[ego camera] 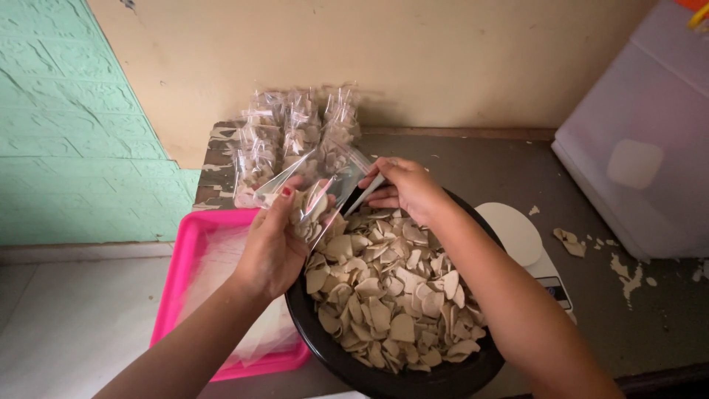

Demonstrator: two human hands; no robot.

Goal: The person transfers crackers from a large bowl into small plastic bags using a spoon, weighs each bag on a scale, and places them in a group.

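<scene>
Surface: worn grey floor, paint flaking.
Walls: beige plaster; green textured panel.
Left hand: grasping clear bag, held over the basin.
Right hand: pinching the bag's mouth.
Black basin: full of pale chips.
Adjacent: pink tray, white scale, filled packets.
</scene>
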